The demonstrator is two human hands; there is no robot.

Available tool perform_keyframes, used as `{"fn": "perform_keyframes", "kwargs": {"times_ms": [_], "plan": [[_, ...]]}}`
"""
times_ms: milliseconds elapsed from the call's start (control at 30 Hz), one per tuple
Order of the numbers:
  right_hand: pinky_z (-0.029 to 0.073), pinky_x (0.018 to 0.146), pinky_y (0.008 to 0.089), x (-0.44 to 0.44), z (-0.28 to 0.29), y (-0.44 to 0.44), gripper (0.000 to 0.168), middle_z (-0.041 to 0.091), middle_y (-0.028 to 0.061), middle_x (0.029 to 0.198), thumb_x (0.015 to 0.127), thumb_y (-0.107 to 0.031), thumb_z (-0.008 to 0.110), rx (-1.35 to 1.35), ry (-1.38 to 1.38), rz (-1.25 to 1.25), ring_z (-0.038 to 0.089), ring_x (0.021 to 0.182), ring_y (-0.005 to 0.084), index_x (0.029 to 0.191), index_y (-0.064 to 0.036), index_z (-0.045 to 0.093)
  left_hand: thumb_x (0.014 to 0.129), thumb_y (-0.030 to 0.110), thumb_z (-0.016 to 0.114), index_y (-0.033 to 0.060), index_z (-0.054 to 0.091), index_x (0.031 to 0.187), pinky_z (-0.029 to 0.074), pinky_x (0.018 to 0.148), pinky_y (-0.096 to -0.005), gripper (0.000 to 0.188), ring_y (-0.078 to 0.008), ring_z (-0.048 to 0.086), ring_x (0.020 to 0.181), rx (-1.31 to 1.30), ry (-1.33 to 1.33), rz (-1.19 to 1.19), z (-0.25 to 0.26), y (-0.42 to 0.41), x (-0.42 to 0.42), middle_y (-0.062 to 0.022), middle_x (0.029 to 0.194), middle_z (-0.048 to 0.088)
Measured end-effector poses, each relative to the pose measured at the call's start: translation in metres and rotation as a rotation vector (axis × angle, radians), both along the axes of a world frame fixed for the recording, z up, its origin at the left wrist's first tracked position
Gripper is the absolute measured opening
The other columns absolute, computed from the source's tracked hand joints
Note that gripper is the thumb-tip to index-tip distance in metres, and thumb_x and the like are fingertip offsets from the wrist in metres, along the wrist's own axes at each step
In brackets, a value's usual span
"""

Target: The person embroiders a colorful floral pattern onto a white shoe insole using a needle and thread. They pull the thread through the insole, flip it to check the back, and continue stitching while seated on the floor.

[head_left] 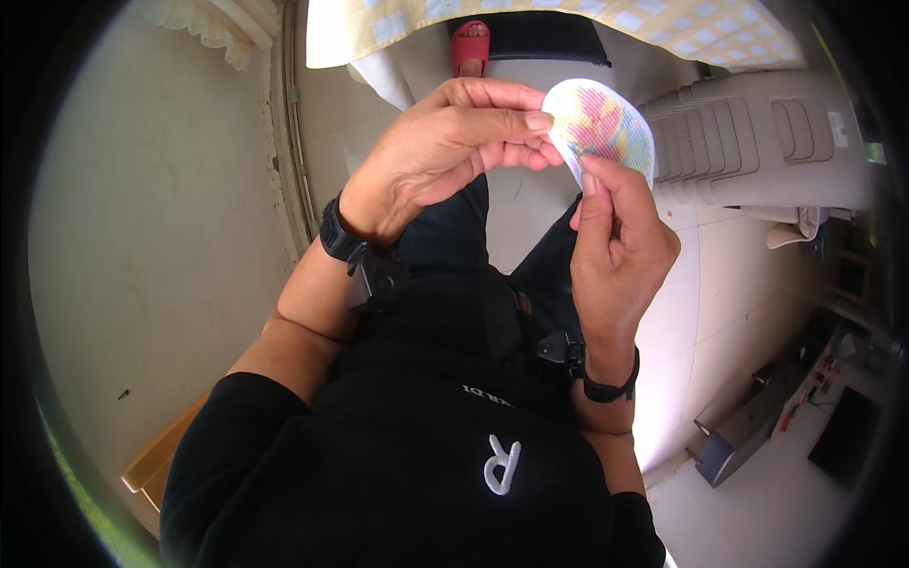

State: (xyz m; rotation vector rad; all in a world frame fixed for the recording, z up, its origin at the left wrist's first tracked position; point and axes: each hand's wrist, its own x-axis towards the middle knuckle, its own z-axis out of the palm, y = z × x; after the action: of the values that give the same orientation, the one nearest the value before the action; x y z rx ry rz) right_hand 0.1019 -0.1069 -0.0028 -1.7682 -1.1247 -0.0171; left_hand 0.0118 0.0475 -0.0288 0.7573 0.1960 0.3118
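Both hands hold a flat, rounded piece (pixel 603 121) with a white edge and a printed or stitched pattern of pink, yellow, green and blue; its outline resembles the end of an insole. My left hand (pixel 476 131) pinches its left edge between thumb and fingers, the other fingers loosely curled. Lower down, my right hand (pixel 618 234) grips the near edge with thumb and forefinger, covering that part. The piece is raised in front of my body, tilted toward me. A black strap with a small device (pixel 373 273) circles my left wrist, and a similar device (pixel 557 348) is at the right one.
A table with a yellow checked cloth (pixel 398 25) stands ahead. A foot in a red slipper (pixel 471 46) rests on the tiled floor beneath it. Stacked grey plastic chairs (pixel 753 142) stand to the right. A wall (pixel 156 199) rises on the left; a cabinet with a television (pixel 848 437) is at right.
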Motion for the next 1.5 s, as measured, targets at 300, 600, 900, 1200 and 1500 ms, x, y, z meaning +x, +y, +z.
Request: {"fn": "perform_keyframes", "kwargs": {"times_ms": [300,600,900,1200,1500], "plan": [[0.039,0.05,0.0223,0.006,-0.001,0.0,0.009,0.054,0.0067,0.058,0.086,0.001,0.057,-0.009,0.04,0.046,0.053,0.051,0.0105,0.093,-0.002,0.061,0.088,0.006,0.057,-0.0049,0.06,0.108,0.052,0.081,-0.0295,0.023,-0.0159,0.063,0.08,-0.1,0.029,-0.054,-0.007,-0.002,0.005,-0.0115,0.095,0.065],[0.039,0.049,0.0237,0.009,-0.001,0.002,0.008,0.051,0.0069,0.053,0.085,0.002,0.057,-0.011,0.034,0.066,0.052,0.046,0.012,0.091,-0.003,0.059,0.087,0.007,0.058,-0.0039,0.06,0.108,0.053,0.08,-0.0308,0.023,-0.0158,0.064,0.08,-0.151,0.024,-0.08,-0.013,-0.002,0.008,-0.0113,0.094,0.065],[0.039,0.057,0.0197,0.016,0.002,-0.001,0.011,0.052,-0.001,0.058,0.088,-0.002,0.056,-0.057,0.098,0.142,0.048,0.055,0.0056,0.096,-0.002,0.063,0.087,0.006,0.057,-0.0035,0.059,0.106,0.054,0.077,-0.0296,0.021,-0.0159,0.065,0.077,-0.092,0.037,-0.052,-0.005,0.001,0.006,-0.011,0.092,0.065],[0.037,0.05,0.0196,0.015,-0.001,-0.003,0.012,0.053,0.0014,0.057,0.086,0.001,0.057,0.016,0.225,0.154,0.049,0.051,0.0059,0.095,-0.002,0.064,0.088,0.006,0.057,-0.0045,0.058,0.109,0.054,0.077,-0.0296,0.024,-0.0153,0.065,0.078,-0.097,0.023,-0.065,-0.006,0.0,0.004,-0.0109,0.091,0.065],[0.034,0.051,0.0177,0.015,-0.009,-0.008,0.01,0.051,-0.0018,0.059,0.089,-0.002,0.056,0.015,0.224,0.133,0.047,0.055,0.0042,0.096,-0.003,0.062,0.086,0.006,0.059,-0.0032,0.061,0.105,0.054,0.077,-0.0292,0.021,-0.016,0.065,0.077,-0.111,0.064,-0.049,-0.006,-0.008,0.007,-0.0116,0.091,0.066]]}}
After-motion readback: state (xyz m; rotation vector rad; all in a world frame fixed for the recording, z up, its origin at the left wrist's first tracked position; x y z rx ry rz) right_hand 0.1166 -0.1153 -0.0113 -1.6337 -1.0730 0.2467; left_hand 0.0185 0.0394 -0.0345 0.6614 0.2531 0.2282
